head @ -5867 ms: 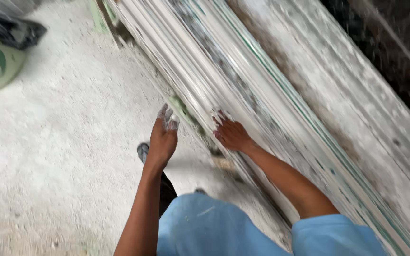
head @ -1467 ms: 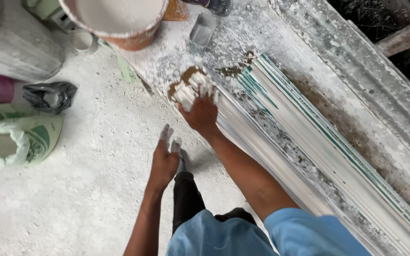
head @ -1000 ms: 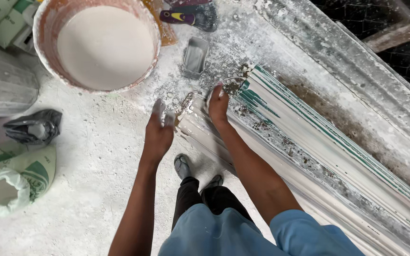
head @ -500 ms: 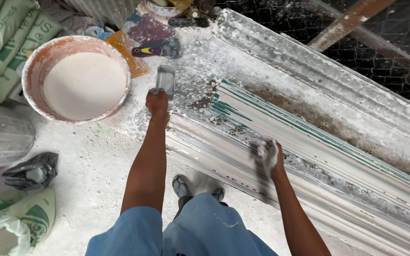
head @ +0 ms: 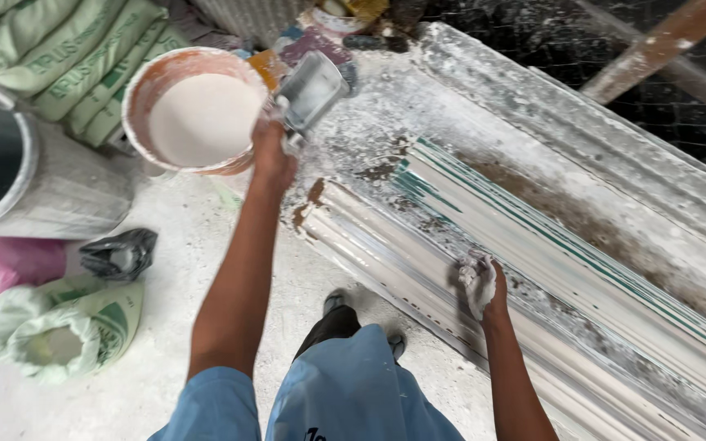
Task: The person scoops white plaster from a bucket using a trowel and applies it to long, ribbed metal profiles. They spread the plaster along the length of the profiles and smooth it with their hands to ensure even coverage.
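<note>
Left hand (head: 271, 151) gripping scoop (head: 312, 90) beside plaster tub (head: 198, 110). Right hand (head: 484, 282) closed on white wad (head: 475, 278), on mould (head: 582, 261). Best keep scoop level, wad pressed flat.

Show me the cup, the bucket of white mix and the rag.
cup (head: 314, 91), head view, on its grey side wall
bucket (head: 136, 90), head view, on its orange rim
rag (head: 479, 282), head view, on its white bunched middle

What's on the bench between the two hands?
In the head view, between the left hand with the cup and the right hand lie plaster-crusted moulding strips with brown patches; nothing loose.
</note>
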